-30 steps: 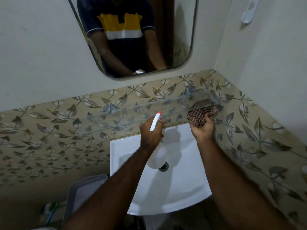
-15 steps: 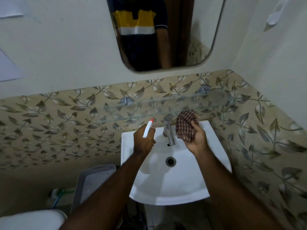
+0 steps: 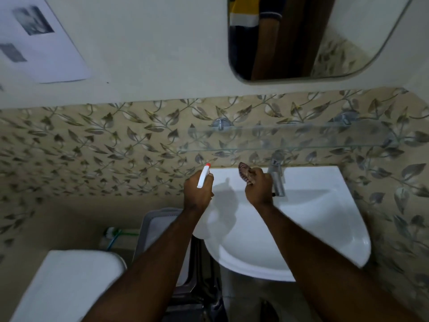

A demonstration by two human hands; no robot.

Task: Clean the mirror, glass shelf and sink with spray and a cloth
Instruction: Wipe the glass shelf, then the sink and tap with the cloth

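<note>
White sink [image 3: 313, 217], leaf tiles [image 3: 92, 145], glass shelf [image 3: 290, 138], mirror [image 3: 348, 31]

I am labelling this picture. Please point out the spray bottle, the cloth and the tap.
spray bottle [image 3: 203, 177]: head view, white trigger head.
cloth [image 3: 243, 172]: head view, checked fold at its upper end.
tap [image 3: 278, 182]: head view, metal spout.

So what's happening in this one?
A person stands at a bathroom sink. The left hand grips a spray bottle at the sink's left edge. The right hand holds a bunched checked cloth just left of the tap. The cloth is below the glass shelf and touches neither it nor the mirror.
</note>
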